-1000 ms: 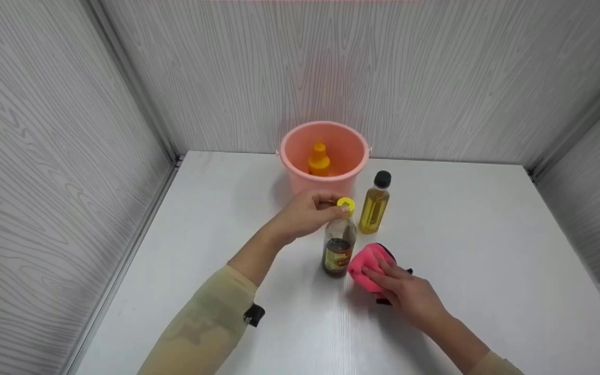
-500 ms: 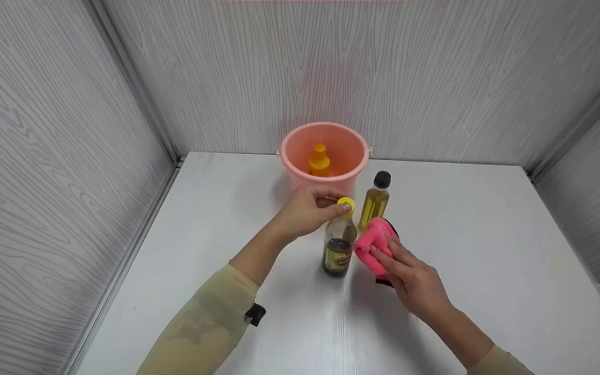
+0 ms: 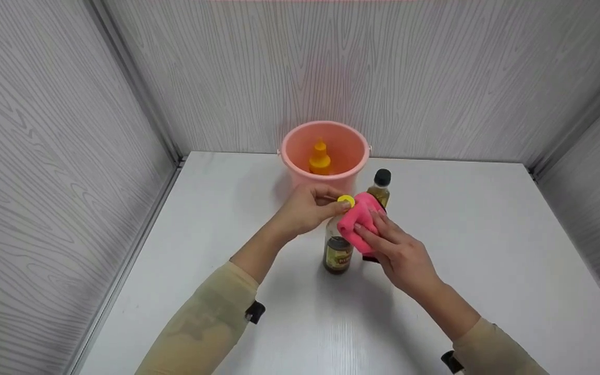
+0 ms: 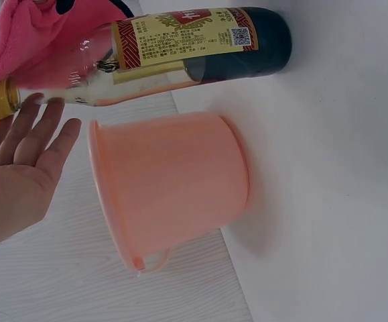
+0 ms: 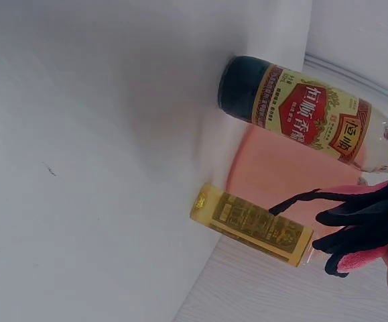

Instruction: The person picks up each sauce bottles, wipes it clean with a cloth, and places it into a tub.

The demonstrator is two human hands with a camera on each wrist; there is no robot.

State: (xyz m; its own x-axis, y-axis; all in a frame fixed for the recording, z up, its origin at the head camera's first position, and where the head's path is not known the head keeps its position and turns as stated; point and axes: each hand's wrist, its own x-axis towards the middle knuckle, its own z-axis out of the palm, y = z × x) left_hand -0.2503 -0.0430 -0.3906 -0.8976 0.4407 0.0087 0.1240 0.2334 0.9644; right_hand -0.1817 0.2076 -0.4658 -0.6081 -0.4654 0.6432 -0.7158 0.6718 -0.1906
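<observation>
A glass vinegar bottle (image 3: 338,255) with dark liquid and a red-and-cream label stands upright on the table. My left hand (image 3: 305,210) pinches its yellow cap (image 3: 346,200) between thumb and fingers. In my right hand (image 3: 404,255) is a bunched pink cloth (image 3: 361,224) with black edging, held against the bottle's neck and upper side. The cloth covers part of the bottle in the head view. In the right wrist view, the cloth's black folds (image 5: 361,218) hang beside the bottle. Just behind the cloth is an oil bottle (image 3: 379,194) with a black cap, its lower part hidden.
A pink bucket (image 3: 326,179) stands behind the vinegar bottle, near the back wall. Inside it is a yellow-orange nozzle-topped bottle (image 3: 320,162). Grey wood-patterned walls (image 3: 435,78) border the white table (image 3: 487,234) at the back and sides.
My right hand has lifted the cloth from low beside the vinegar bottle up and leftward to its neck. The oil bottle is now partly covered. My left hand has stayed on the cap.
</observation>
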